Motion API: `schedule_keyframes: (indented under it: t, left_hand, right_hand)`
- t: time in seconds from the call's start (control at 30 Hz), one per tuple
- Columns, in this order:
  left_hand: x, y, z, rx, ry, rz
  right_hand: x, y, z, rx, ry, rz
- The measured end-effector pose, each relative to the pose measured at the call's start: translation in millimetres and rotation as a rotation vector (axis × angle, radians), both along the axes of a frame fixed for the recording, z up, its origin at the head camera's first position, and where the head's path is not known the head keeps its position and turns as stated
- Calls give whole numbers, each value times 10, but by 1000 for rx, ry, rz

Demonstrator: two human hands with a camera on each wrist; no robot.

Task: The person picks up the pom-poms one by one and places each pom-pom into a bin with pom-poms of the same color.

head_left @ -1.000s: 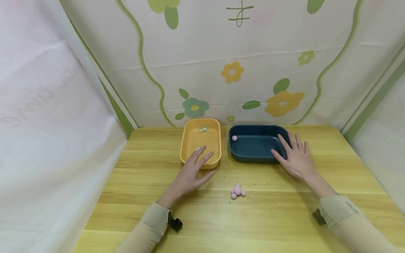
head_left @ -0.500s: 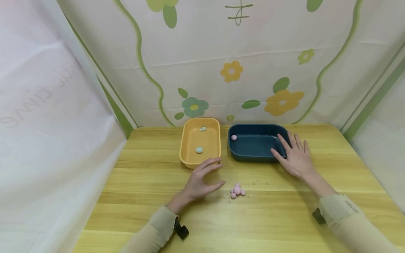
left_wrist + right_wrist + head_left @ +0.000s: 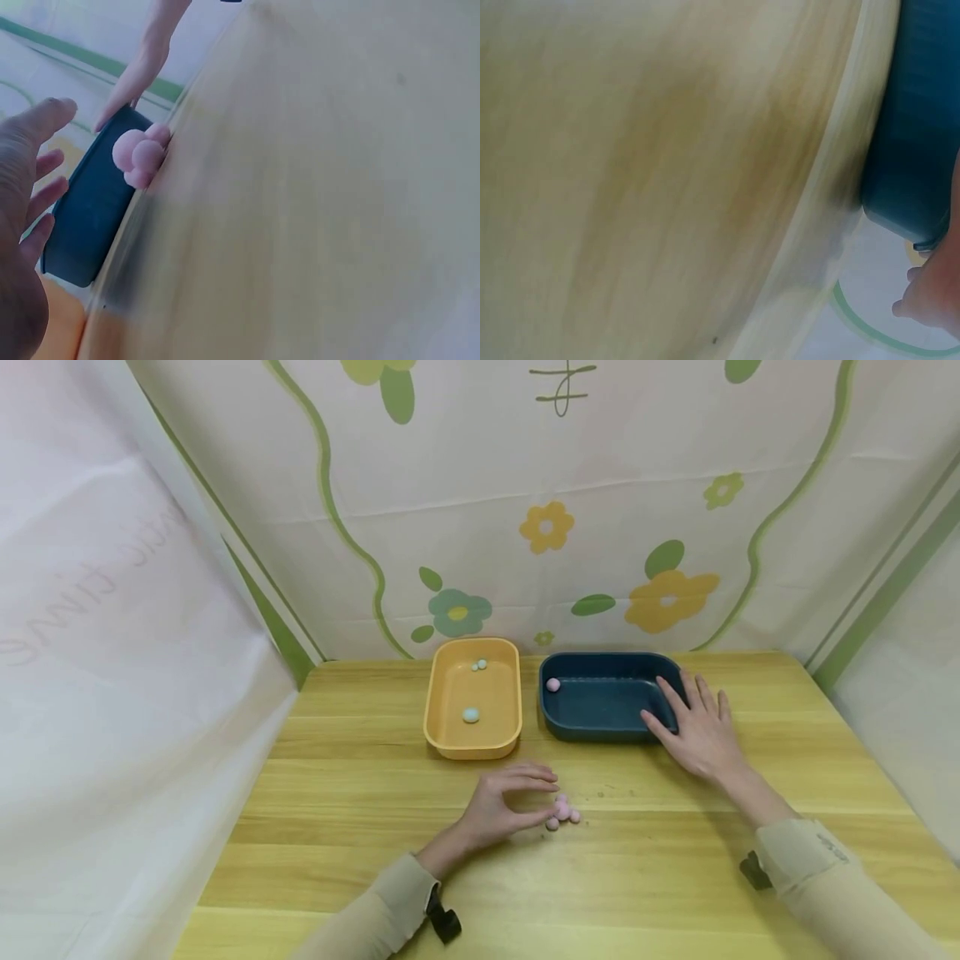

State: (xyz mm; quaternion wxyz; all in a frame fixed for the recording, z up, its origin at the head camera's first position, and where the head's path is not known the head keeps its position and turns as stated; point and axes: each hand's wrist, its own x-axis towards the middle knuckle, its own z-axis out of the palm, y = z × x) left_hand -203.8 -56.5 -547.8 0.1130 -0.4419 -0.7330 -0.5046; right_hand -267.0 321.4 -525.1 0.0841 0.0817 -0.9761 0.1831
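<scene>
In the head view a cluster of pink clay balls (image 3: pixel 562 811) lies on the table in front of the trays. My left hand (image 3: pixel 510 802) reaches up to its left side, thumb and fingers parted. The left wrist view has a gap between that hand (image 3: pixel 30 180) and the pink cluster (image 3: pixel 141 156). A dark blue tray (image 3: pixel 611 734) stands behind, with one pink ball (image 3: pixel 552 685) in its left end. My right hand (image 3: pixel 701 735) rests on this tray's right end, fingers spread over the rim. Part of the right hand (image 3: pixel 934 289) shows beside the tray (image 3: pixel 911 135) in the right wrist view.
A yellow tray (image 3: pixel 472 753) stands left of the blue one. It holds a larger pale green ball (image 3: pixel 471 716) near the front and two smaller pale green balls (image 3: pixel 481 665) at the back. A flowered cloth (image 3: pixel 450 468) hangs behind the wooden table (image 3: pixel 660 877).
My left hand has moved from over the yellow tray toward me and to the right, to the pink cluster. The right hand has stayed on the blue tray.
</scene>
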Motion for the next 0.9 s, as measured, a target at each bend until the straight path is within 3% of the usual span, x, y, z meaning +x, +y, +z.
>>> schedule_keyframes:
  t: [0.27,0.63,0.9]
  left_hand:
    - [13,68,-72,-85,-57,0]
    - [58,84,-160,-132,-242,-11]
    - [75,95,-191,-142,-238,10]
  right_hand:
    - [-2,14,-1,-5,3,16]
    - [6,3,5,-37,-15,29]
    - [18,-3,7,-48,-21,28]
